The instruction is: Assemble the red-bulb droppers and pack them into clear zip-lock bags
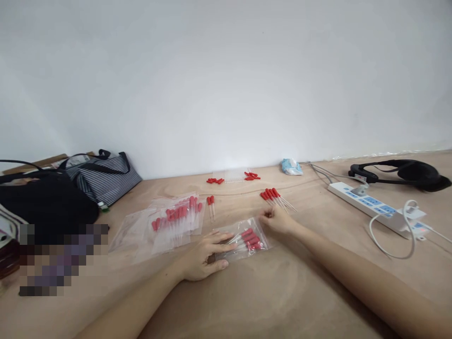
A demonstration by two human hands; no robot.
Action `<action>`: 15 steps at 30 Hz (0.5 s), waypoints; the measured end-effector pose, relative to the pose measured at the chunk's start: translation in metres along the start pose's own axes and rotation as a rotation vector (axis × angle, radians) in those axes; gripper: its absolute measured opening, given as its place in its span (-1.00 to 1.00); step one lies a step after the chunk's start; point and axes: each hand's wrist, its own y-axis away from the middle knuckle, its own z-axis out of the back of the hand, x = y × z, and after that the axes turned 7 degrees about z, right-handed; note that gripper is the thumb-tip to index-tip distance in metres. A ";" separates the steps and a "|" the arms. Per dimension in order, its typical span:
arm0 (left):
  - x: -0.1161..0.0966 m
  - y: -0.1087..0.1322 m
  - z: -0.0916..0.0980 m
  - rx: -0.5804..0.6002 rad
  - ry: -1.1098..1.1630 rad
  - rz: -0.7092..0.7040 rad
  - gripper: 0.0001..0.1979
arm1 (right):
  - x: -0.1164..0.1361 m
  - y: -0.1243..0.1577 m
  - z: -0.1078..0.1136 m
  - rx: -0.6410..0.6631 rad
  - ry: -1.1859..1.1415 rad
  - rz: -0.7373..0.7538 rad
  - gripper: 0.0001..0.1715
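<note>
My left hand (206, 254) lies with its fingers stretched over the left part of a clear zip bag (263, 233). Inside this bag are several glass droppers (251, 238) with red rubber bulbs, the bulbs toward the right. At the bag's upper right edge, my right hand (277, 220) is closed, its fingertips pinching the plastic there. Just beyond that hand lies a fanned group of loose droppers (273, 194). Two more loose droppers (211, 207) rest beyond the bag. To the left, overlapping filled bags (173, 221) hold red-bulbed droppers.
By the wall lie more red bulbs (215, 181) and a clear plastic piece (233, 175). A blue-and-white packet (291, 166), a power strip (374, 205) with cables, and a black headset-like strap (399, 174) sit right. Striped (106, 176) and black (49, 202) bags stand left.
</note>
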 end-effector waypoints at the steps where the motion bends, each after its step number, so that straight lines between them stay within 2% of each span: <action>1: 0.000 0.000 0.000 0.000 -0.003 0.000 -0.57 | 0.003 -0.009 0.004 -0.057 0.029 0.018 -0.84; 2: 0.000 0.000 0.001 0.001 -0.005 -0.002 -0.58 | 0.007 -0.018 0.005 -0.136 0.084 0.037 -0.87; 5: 0.000 0.000 0.000 -0.008 0.002 -0.017 -0.59 | 0.024 -0.049 -0.010 -0.120 0.136 0.014 -0.95; 8: 0.001 0.001 -0.001 -0.023 0.023 -0.040 -0.60 | 0.042 -0.076 -0.046 -0.082 0.140 -0.034 -0.93; 11: 0.002 0.001 -0.002 -0.032 0.036 -0.054 -0.61 | 0.054 -0.095 -0.082 -0.045 0.139 -0.079 -0.71; 15: 0.001 0.001 -0.001 -0.028 0.015 -0.076 -0.60 | 0.058 -0.109 -0.113 -0.005 0.120 -0.089 -0.69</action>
